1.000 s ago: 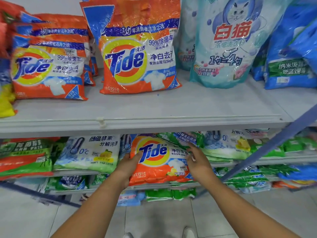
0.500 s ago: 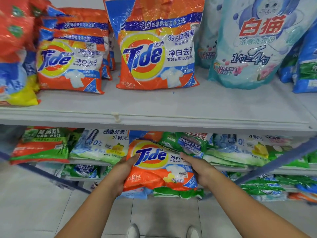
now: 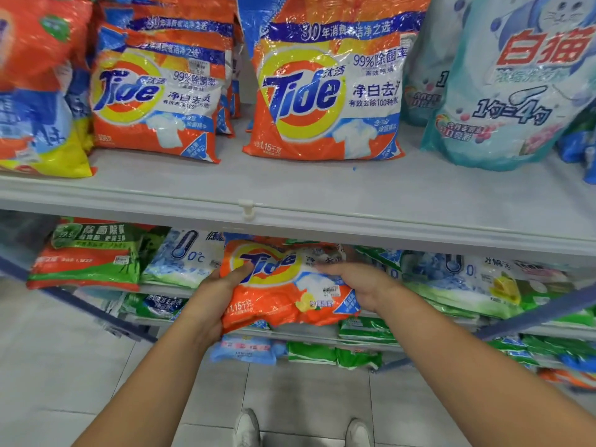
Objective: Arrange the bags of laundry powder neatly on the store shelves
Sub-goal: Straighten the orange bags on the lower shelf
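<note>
An orange Tide bag [image 3: 283, 285] lies flat and tilted at the front of the lower shelf, half off its edge. My left hand [image 3: 216, 295] grips its left side with the thumb on the logo. My right hand [image 3: 358, 282] lies over its upper right part, fingers curled on it. On the upper shelf [image 3: 290, 191] an upright Tide bag [image 3: 325, 88] stands in the middle. A row of smaller Tide bags [image 3: 154, 101] stands to its left.
A pale blue cat-logo bag [image 3: 516, 88] stands on the upper shelf at right. Green, white and red powder bags [image 3: 87, 253] lie along the lower shelves. A blue shelf rail [image 3: 532, 317] slants at lower right. Tiled floor and my shoes [image 3: 248, 427] are below.
Both hands have drawn the Tide bag outward and up from the lower shelf. My view has moved closer to the shelves.
</note>
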A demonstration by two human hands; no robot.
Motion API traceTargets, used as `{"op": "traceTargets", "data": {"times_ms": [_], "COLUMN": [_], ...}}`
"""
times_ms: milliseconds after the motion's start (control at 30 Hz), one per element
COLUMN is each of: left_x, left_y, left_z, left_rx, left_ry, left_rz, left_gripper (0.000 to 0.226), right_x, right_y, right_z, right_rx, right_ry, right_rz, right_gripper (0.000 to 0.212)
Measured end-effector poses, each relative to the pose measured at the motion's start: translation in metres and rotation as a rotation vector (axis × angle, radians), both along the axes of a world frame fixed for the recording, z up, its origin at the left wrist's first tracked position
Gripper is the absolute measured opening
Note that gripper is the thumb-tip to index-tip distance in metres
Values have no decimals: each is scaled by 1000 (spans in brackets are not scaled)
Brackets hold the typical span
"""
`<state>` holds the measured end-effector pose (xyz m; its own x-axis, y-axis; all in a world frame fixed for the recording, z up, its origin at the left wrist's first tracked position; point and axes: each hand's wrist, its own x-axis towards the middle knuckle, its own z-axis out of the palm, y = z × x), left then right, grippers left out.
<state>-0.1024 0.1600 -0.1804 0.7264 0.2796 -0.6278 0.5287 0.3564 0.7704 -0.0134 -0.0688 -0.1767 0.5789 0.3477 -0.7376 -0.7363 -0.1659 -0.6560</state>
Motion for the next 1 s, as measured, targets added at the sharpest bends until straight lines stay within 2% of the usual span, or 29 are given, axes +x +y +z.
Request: {"op": "traceTargets", "data": {"times_ms": [33,100,167,267,367,400,467,567,767,1000], "left_x": [-2,-7,-15,-30,-44,-48,-54,-56,-58,-105], "left_y": [4,15,28,47,60,64,75,93,100,64], "left_z": [3,9,16,14,-10,-18,-30,-34,-30,-7], "left_rx": [-3,-8,-26,-27,-13,-15,-71,-188,-156,-70], "left_ry": [7,7,-17,-18,19,35,85,172,199,77], "left_rz": [0,6,16,-4,-28,-42,-72,-197,-354,-236], "left_gripper": [29,26,23,21,34,39,46,52,52,38], "right_x": [-2,-5,-13,-35,-56,-60,-65,-71,-98,-127], "right_y": [4,12,17,30,53,60,69,72,76,47], "right_z": [3,8,8,-9,-24,-26,-27,-28,-19,7], "right_rx": [-9,-24,-5,33,15,6,-31,-66,-69,16], "right_ry": [8,-36,-52,63,148,150,134,60,-42,-131], "right_rz": [-31,-103,-148,-153,-87,-60,-70,-137,-200,-123], "right_gripper": [17,11,14,19,36,36,24,38,41,38]}}
